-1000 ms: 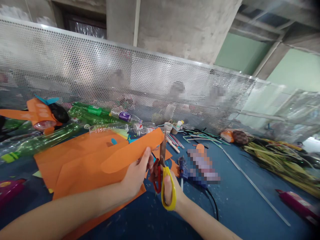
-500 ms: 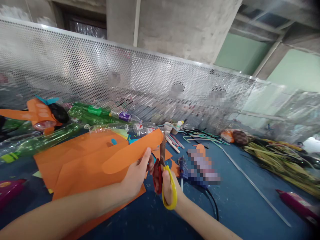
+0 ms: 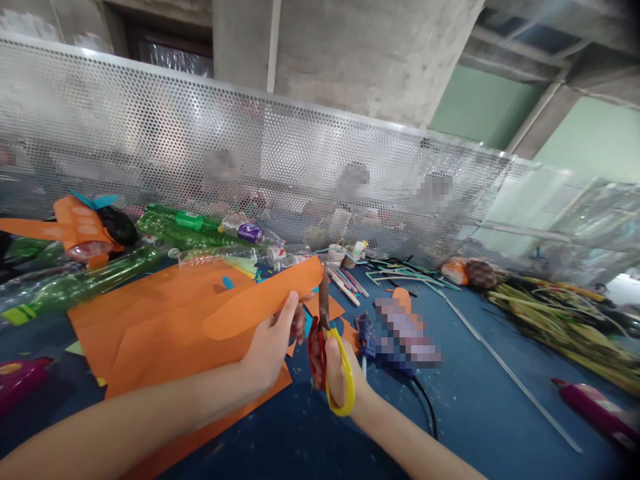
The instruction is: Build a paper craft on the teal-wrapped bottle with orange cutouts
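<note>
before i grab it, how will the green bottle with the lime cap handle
The green bottle looks see-through with no visible liquid, so it's probably light. Its rounded body lies sideways, so it may roll if nudged.

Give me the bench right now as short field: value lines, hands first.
left hand: holds orange cutout
right hand: holds scissors
blades: upright, at cutout's right end
under cutout: orange sheets
beyond sheets: plastic bottles, lying down
right of scissors: blue tool, partly pixelated
far right: dry leaves
surface: blue table
</note>
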